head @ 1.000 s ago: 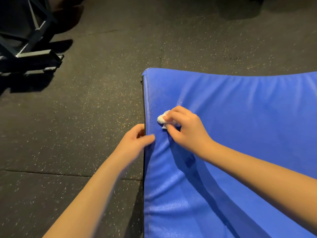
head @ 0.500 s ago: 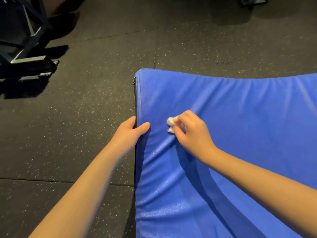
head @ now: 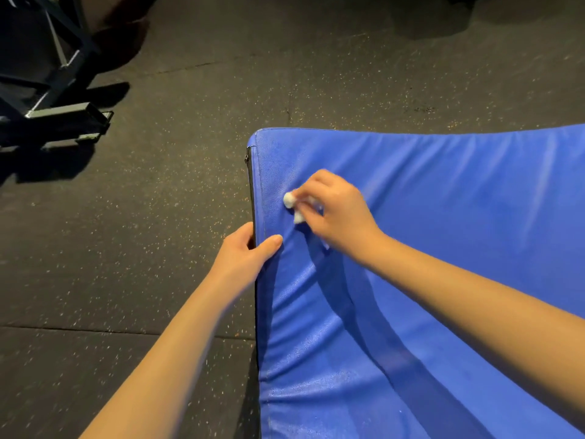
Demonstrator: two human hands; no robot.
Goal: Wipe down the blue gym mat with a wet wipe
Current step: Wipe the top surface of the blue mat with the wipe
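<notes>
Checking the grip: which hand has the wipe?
The right hand pinches the white wipe on the mat; the left hand only grips the mat's edge.

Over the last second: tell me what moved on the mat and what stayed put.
The right hand rubbed the wet wipe a little away from the left edge of the blue mat, then back toward it, ending slightly nearer the far corner. Nothing was picked up or let go. The left hand still grips that edge, thumb on top.

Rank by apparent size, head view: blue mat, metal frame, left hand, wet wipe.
1. blue mat
2. metal frame (farther, cropped)
3. left hand
4. wet wipe, partly hidden by the right hand
</notes>
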